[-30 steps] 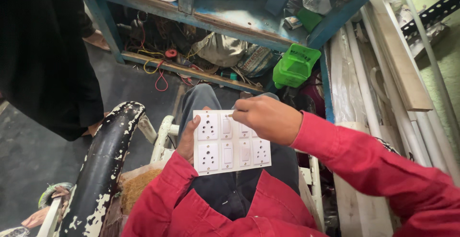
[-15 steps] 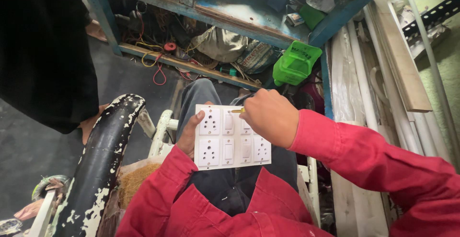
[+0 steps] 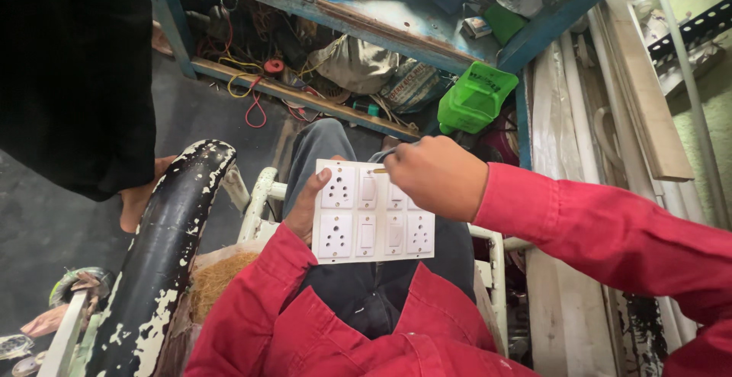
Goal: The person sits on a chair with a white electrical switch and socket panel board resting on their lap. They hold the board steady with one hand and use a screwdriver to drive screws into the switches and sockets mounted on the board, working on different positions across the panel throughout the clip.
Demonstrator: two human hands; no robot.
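White switch plate in left hand (right hand probably touching).

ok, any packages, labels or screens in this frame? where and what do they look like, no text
No screens.
Printed sack: on the lower shelf of the blue rack, bulging, pale with dark lettering.
Green plastic container: by the blue rack leg, boxy, bright green with raised dark marking on its lid.
Small carton: behind the rack's slanted bar, flat, pale with coloured print.

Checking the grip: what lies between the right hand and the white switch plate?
In the head view, a thin tool runs from the right hand to the white switch plate, its tip at the top edge. The left hand holds the plate's left side.
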